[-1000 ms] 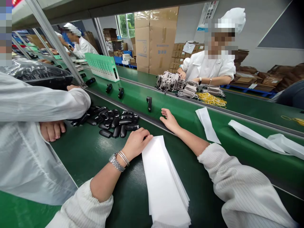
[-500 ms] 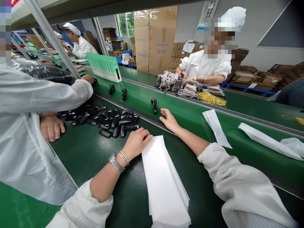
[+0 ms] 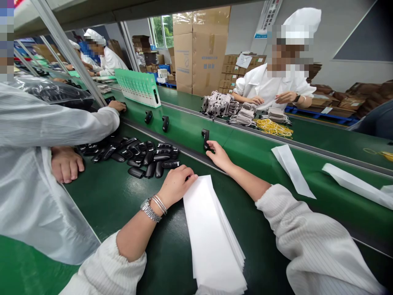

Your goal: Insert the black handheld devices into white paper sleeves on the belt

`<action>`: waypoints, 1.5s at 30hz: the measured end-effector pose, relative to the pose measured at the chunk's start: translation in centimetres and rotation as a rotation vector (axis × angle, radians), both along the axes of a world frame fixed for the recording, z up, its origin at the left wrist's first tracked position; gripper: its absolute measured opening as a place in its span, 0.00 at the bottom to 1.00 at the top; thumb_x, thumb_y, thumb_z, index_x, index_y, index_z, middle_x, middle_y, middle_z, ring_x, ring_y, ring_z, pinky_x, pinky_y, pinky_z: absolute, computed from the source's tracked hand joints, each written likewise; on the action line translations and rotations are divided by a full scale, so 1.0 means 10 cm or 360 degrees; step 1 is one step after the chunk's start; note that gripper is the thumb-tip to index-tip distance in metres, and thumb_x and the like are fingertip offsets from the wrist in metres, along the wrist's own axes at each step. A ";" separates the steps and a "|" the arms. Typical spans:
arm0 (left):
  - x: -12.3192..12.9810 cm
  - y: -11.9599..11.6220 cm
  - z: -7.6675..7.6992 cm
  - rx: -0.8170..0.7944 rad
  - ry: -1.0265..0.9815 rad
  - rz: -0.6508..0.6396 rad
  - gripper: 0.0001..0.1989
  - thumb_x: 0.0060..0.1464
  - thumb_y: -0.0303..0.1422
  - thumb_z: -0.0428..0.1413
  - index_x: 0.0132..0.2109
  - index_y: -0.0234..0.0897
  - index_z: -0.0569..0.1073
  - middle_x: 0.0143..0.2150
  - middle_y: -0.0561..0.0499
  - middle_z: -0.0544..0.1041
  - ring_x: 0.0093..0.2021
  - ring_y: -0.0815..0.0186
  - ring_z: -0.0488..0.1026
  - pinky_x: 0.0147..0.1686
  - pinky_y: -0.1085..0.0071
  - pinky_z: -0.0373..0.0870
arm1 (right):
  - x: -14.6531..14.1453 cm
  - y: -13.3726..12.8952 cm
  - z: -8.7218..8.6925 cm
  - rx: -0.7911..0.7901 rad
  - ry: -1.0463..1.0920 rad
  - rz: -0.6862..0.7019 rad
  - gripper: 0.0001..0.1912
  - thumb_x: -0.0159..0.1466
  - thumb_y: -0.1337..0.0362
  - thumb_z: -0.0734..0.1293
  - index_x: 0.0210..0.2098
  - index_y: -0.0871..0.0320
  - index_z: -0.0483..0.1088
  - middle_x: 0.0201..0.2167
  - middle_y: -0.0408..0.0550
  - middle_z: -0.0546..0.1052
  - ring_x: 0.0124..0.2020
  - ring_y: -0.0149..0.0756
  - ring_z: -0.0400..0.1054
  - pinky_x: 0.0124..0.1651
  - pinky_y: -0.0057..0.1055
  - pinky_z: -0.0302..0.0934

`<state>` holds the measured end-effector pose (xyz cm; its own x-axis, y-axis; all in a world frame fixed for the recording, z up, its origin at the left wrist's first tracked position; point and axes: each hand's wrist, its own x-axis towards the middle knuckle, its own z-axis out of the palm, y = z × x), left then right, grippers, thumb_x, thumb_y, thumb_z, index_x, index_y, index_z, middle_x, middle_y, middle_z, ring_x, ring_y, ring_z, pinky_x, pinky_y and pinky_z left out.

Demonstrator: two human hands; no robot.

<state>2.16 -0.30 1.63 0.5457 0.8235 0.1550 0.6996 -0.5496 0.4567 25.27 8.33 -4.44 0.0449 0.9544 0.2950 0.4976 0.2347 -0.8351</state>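
Observation:
A stack of thin white sheets, perhaps flat sleeves, lies on the green bench in front of me. My left hand has curled fingers pressed on its upper left corner, the fingertips partly hidden. My right hand reaches over the belt's near edge with thumb and fingers apart and nothing gripped. Right at its fingertips stands a small black handheld device on the green belt; whether they touch I cannot tell. Two similar black devices, one being the nearer device, sit farther left on the belt.
Black device parts lie piled left of my left hand. A co-worker's hand rests beside them, the other arm over the belt. White strips ride the belt at right. Across it, another person handles grey bundles beside yellow cords.
The black devices, the green rack and the white strips have shifted right along the belt, bringing one device to my right fingertips. My hands have stayed in place. The person opposite has moved both hands.

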 end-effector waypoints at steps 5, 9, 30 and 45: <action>0.00 0.00 0.01 0.0002 -0.0001 0.0004 0.14 0.65 0.38 0.49 0.38 0.37 0.75 0.37 0.49 0.74 0.40 0.63 0.73 0.42 0.67 0.67 | 0.00 -0.03 0.05 -0.0029 -0.0172 -0.0062 0.25 0.60 0.66 0.63 0.57 0.53 0.66 0.57 0.52 0.70 0.58 0.44 0.66 0.62 0.45 0.60; 0.00 0.00 0.03 -0.0003 -0.0035 -0.0002 0.14 0.65 0.38 0.48 0.37 0.37 0.75 0.37 0.49 0.74 0.39 0.63 0.72 0.41 0.67 0.67 | 0.01 -0.05 0.12 -0.0086 -0.0426 -0.0138 0.24 0.60 0.66 0.64 0.56 0.52 0.68 0.58 0.54 0.68 0.60 0.49 0.64 0.63 0.49 0.58; -0.08 0.04 0.12 -0.0023 -0.0117 -0.0046 0.14 0.63 0.31 0.47 0.28 0.37 0.67 0.29 0.51 0.71 0.30 0.66 0.68 0.32 0.70 0.61 | -0.04 0.03 0.39 -0.0027 0.0879 0.0064 0.39 0.54 0.62 0.65 0.61 0.46 0.43 0.39 0.44 0.74 0.44 0.42 0.74 0.49 0.44 0.68; 0.02 0.06 0.06 0.0149 -0.0206 0.0053 0.14 0.65 0.32 0.48 0.30 0.36 0.70 0.32 0.51 0.74 0.35 0.64 0.71 0.38 0.68 0.62 | -0.36 -0.21 0.51 -0.0167 0.1165 0.0358 0.54 0.49 0.58 0.76 0.63 0.42 0.39 0.40 0.41 0.75 0.39 0.42 0.77 0.47 0.47 0.72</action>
<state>2.39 0.29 2.18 0.4890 0.8194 0.2992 0.6566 -0.5716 0.4921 21.70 6.19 0.67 -0.0046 0.9850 0.1725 -0.2404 0.1664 -0.9563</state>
